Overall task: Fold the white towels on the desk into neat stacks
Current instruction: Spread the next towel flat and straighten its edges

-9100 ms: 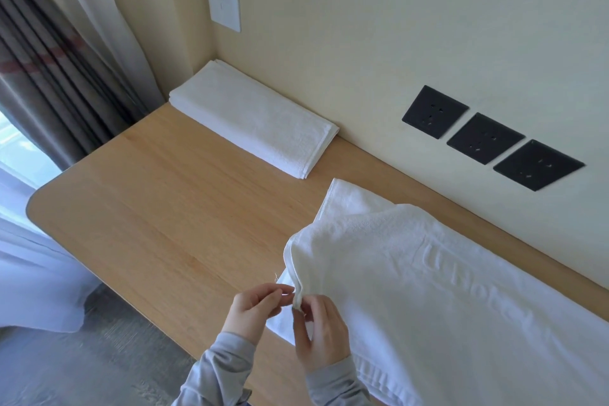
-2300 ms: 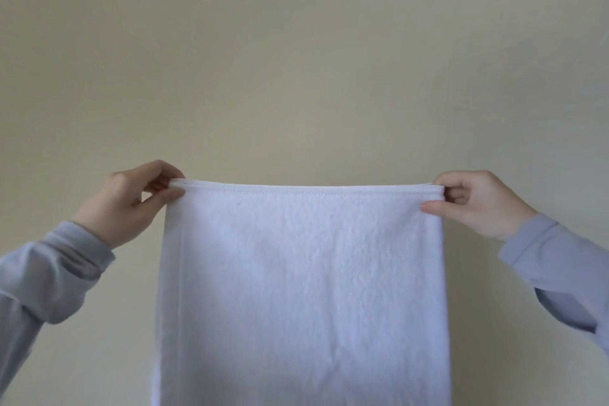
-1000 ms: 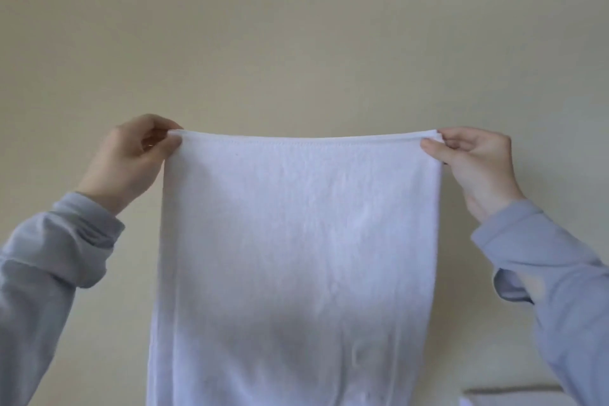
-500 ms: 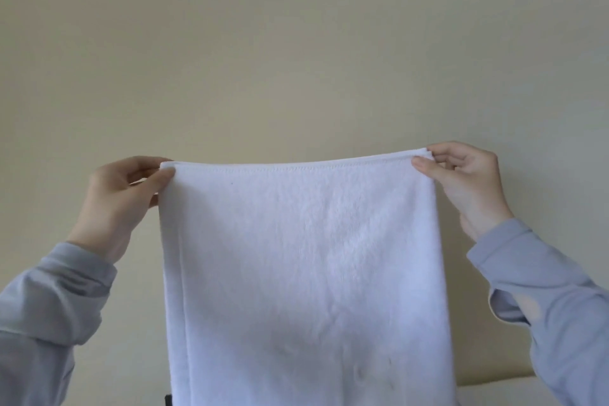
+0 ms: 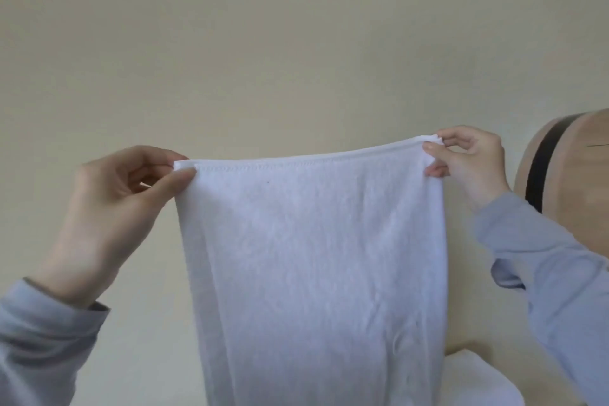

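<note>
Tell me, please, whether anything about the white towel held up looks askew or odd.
The white terry towel hangs slightly askew: the right hand pinches its corner higher than the left hand, so the top hem slopes.

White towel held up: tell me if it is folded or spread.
Spread wide. The left hand and right hand pinch the white towel by its top corners, and it hangs flat. Whether it is doubled: cannot tell.

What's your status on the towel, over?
Left hand pinches towel at top left corner, right hand at top right. Towel hangs spread before the wall. Nothing seen in the way; desk out of view.
</note>
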Tool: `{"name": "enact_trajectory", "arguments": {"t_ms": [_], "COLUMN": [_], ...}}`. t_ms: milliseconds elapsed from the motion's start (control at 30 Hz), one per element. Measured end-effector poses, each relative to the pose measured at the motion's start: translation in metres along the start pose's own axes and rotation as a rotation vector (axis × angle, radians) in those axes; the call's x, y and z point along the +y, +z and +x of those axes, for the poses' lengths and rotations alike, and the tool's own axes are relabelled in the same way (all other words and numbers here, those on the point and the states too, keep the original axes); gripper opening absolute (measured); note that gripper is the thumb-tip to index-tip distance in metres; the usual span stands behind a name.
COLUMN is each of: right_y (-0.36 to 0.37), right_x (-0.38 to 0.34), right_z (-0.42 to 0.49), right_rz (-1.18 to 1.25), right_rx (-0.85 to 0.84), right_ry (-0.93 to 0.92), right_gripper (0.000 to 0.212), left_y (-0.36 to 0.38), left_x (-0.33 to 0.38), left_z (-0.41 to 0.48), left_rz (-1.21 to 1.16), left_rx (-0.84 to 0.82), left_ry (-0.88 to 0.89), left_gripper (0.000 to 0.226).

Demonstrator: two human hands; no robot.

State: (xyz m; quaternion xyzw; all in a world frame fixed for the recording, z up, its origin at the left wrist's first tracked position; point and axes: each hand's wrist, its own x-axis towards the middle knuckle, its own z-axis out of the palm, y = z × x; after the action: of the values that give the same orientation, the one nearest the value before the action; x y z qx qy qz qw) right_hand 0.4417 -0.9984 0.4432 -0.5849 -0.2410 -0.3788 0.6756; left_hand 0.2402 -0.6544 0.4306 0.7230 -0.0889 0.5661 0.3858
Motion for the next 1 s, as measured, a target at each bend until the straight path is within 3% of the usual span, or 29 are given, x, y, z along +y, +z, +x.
{"name": "enact_trajectory", "arguments": {"t_ms": [133,200,300,433,600,767,867,1000], "right_y": [0.003,0.020,0.064,0.143,0.234,0.284,0.311,0.370], "right_x": [0.001,-0.001,0.000,0.026,0.107,0.181,0.206,0.213], "right_z": [0.031,0.040,0.035,-0.017,-0.161,-0.358,-0.465,-0.572], "right_rz": [-0.021,-0.016,0.011,0.023,-0.043,-0.136,-0.163,-0.148], "right_rx": [-0.025,-0.065,-0.164,-0.349,-0.628,-0.929,-1.079,-1.209], "right_ry": [-0.011,-0.014,-0.031,0.011,0.173,0.402,0.499,0.498], "right_gripper": [0.024,0.024,0.025,0.026,0.030,0.016,0.016,0.014], "left_y": [0.026,0.025,0.011,-0.028,-0.100,-0.168,-0.210,-0.272], "left_x": [0.029,0.036,0.033,0.005,-0.064,-0.138,-0.164,-0.188], "left_z": [-0.033,-0.054,-0.085,-0.141,-0.238,-0.374,-0.447,-0.508], "left_rz": [-0.054,-0.068,-0.045,0.033,0.097,0.303,0.358,0.411], "left_rx": [0.012,0.022,0.004,-0.063,-0.145,-0.152,-0.022,0.226], "left_ry": [0.004,-0.030,-0.151,-0.344,-0.809,-1.242,-1.467,-1.607], "left_gripper": [0.003,0.011,0.029,0.020,0.013,0.010,0.012,0.009]}}
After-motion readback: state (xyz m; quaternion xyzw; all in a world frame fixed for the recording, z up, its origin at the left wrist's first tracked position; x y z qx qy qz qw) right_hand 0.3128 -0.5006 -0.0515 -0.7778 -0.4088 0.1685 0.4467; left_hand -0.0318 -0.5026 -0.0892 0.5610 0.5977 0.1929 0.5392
